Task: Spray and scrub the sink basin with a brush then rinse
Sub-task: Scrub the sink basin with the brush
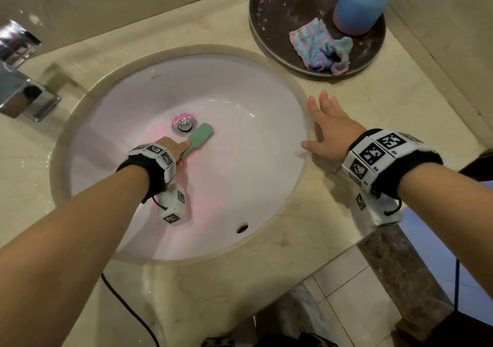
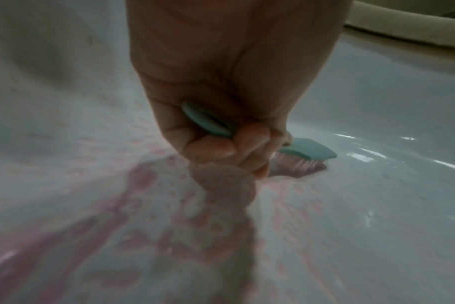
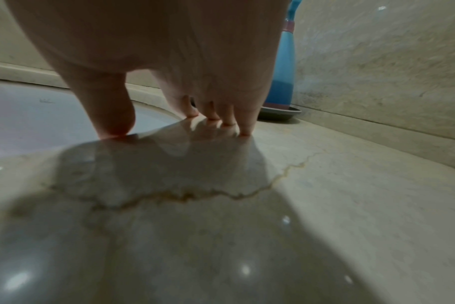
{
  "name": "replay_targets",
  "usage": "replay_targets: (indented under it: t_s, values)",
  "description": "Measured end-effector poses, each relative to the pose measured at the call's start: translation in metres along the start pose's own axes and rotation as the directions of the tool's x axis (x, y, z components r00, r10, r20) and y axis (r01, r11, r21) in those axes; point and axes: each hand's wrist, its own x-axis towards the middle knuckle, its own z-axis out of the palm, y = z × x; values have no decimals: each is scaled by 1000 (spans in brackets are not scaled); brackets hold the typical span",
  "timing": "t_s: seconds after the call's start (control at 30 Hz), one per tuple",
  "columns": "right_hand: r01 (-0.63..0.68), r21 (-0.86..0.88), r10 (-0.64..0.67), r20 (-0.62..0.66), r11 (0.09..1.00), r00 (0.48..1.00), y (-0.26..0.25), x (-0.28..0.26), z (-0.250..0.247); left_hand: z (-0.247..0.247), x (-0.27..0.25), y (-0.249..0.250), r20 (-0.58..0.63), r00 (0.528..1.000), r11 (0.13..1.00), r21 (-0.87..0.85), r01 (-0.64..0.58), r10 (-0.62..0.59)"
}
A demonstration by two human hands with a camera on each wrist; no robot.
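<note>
My left hand (image 1: 173, 149) (image 2: 221, 148) grips the handle of a green brush (image 1: 201, 137) (image 2: 308, 151) inside the white sink basin (image 1: 253, 186) (image 2: 390, 102). The brush head lies bristles down on the basin floor, just right of the chrome drain (image 1: 184, 124). Pink cleaner streaks the basin around my hand and rings the drain. My right hand (image 1: 328, 130) (image 3: 185, 115) rests flat on the marble counter (image 1: 346, 101) (image 3: 325, 185) at the sink's right rim, fingers spread, holding nothing. A blue spray bottle (image 1: 360, 2) (image 3: 282, 67) stands on a dark round tray (image 1: 269, 26).
A striped pastel cloth (image 1: 320, 48) lies crumpled on the tray beside the bottle. A chrome faucet (image 1: 24, 96) juts over the counter at the left. The wall (image 3: 377, 61) rises close behind the tray. A black cable (image 1: 128, 309) hangs over the counter's front edge.
</note>
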Motion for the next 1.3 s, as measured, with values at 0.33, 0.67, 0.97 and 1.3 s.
replay_targets:
  t_s: [0.33, 0.67, 0.97, 1.3]
  values:
    - [6, -8, -6, 1, 1000, 1000, 1, 0, 0, 11, -28, 12, 261, 964, 999, -17, 49, -42]
    - [-8, -24, 8, 5, 1000, 1000, -1, 1, 1, 10, 14, 26, 121, 990, 934, -340, 110, -72]
    - [-11, -11, 11, 15, 1000, 1000, -1, 0, 1, 8, 2, 4, 277, 958, 962, -234, 141, -73]
    - [-3, 9, 3, 24, 1000, 1000, -1, 0, -1, 24, 5, 77, 204, 977, 997, -60, -54, 65]
